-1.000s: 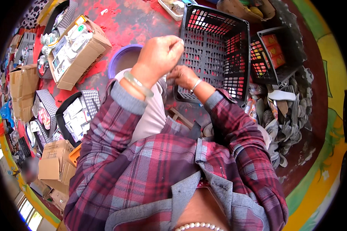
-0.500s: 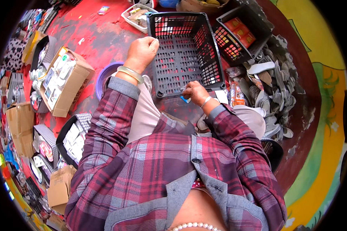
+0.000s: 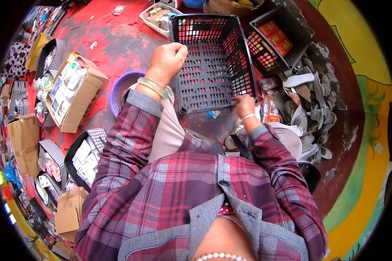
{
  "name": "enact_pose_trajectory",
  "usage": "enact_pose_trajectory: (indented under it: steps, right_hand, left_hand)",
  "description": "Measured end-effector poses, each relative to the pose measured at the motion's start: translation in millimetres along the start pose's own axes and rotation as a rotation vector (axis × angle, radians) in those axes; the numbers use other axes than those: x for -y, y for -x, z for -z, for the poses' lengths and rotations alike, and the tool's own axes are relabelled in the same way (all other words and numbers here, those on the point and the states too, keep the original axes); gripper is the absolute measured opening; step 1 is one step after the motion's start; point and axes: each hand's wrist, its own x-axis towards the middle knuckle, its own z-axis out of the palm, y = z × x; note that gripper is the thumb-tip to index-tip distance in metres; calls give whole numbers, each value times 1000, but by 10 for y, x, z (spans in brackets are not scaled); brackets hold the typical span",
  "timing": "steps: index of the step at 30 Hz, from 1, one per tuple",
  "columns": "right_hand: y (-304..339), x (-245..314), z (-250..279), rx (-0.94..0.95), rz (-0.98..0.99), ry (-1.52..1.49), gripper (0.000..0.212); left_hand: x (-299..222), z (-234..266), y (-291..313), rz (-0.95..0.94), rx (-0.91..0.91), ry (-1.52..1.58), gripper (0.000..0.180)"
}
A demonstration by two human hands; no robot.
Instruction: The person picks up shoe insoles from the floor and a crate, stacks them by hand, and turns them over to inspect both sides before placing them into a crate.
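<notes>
A black slotted plastic crate stands in front of me, with nothing large inside. My left hand is closed at its left rim, the fingertips mostly turned away from view; it appears to grip that edge. Close to the crate's near right corner is my right hand. Its fingers are curled and slightly blurred, and whatever they might hold is hidden. A small blue and yellow packet lies on the floor just below the crate's near edge.
A second black crate with red boxes stands at the far right, above a heap of grey shoe soles. On the left are a purple basin, an open cardboard box of packages and several baskets. A white basket sits behind.
My right hand has moved right, from the middle of the crate's near edge to its right corner. My left hand has shifted slightly right along with the view.
</notes>
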Motion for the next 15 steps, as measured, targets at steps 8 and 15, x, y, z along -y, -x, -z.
enact_pose_trajectory:
  steps: [8, 15]
  right_hand:
    - [63, 1755, -298, 178, 381, -526, 17]
    - [-495, 348, 597, 538, -268, -306, 24]
  left_hand:
    - [48, -2, -68, 42, 68, -63, 27]
    - [62, 36, -25, 62, -2, -27, 28]
